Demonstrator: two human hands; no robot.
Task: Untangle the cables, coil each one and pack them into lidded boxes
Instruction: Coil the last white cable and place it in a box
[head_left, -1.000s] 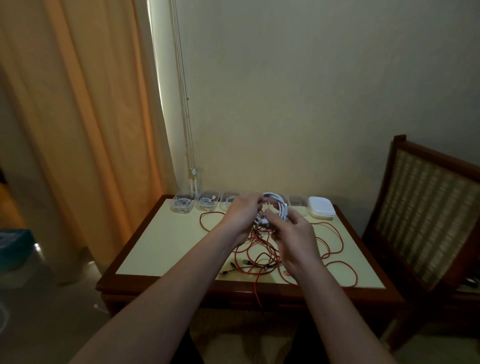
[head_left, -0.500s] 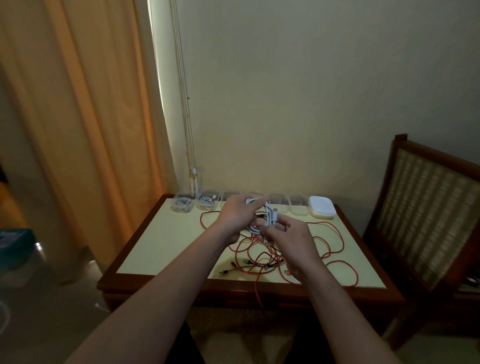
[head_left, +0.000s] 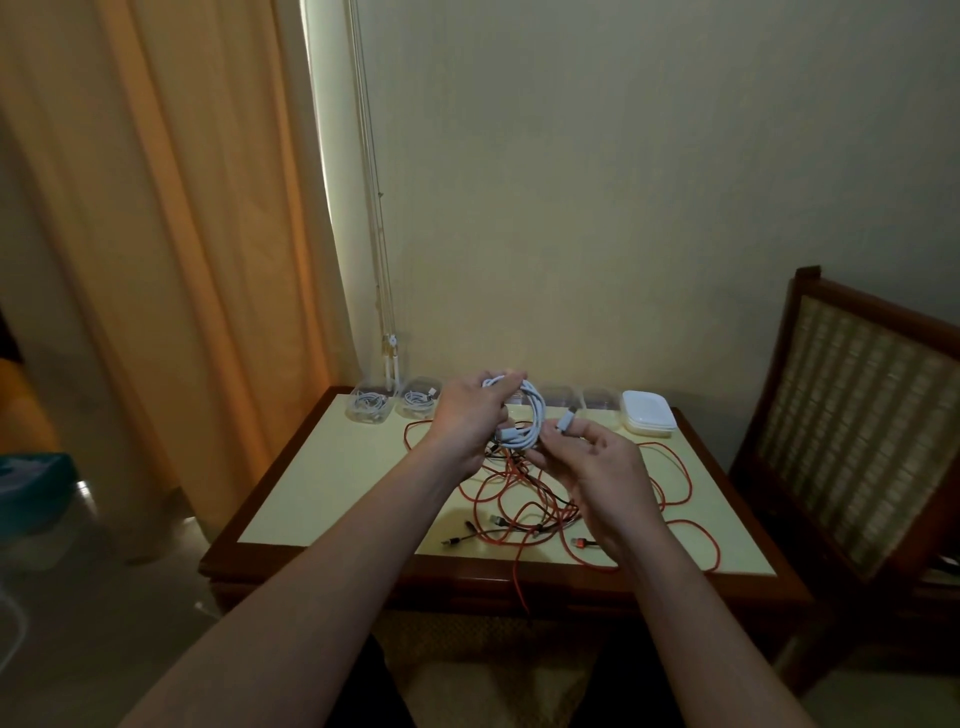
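My left hand (head_left: 467, 423) grips a coil of white cable (head_left: 532, 415) held upright above the table's middle. My right hand (head_left: 597, 467) pinches the cable's loose plug end (head_left: 566, 419) between thumb and fingers, just right of the coil. Under both hands lies a tangle of red cables (head_left: 550, 512) with some black ones, spread over the cream tabletop (head_left: 332, 478). Along the far edge stand clear boxes: two at the left (head_left: 370, 406) (head_left: 420, 399) each hold a coiled white cable, and two at the right (head_left: 561, 397) (head_left: 601, 405) look empty. Any box behind my hands is hidden.
A stack of white lids (head_left: 649, 418) sits at the far right corner. One red cable (head_left: 519, 582) hangs over the table's near wooden edge. A wooden chair with a woven back (head_left: 857, 415) stands close on the right. An orange curtain (head_left: 156, 234) hangs at the left.
The coil has been turned upright and lifted slightly in my left hand. My right hand has moved from the coil to the loose plug end, a little to the right.
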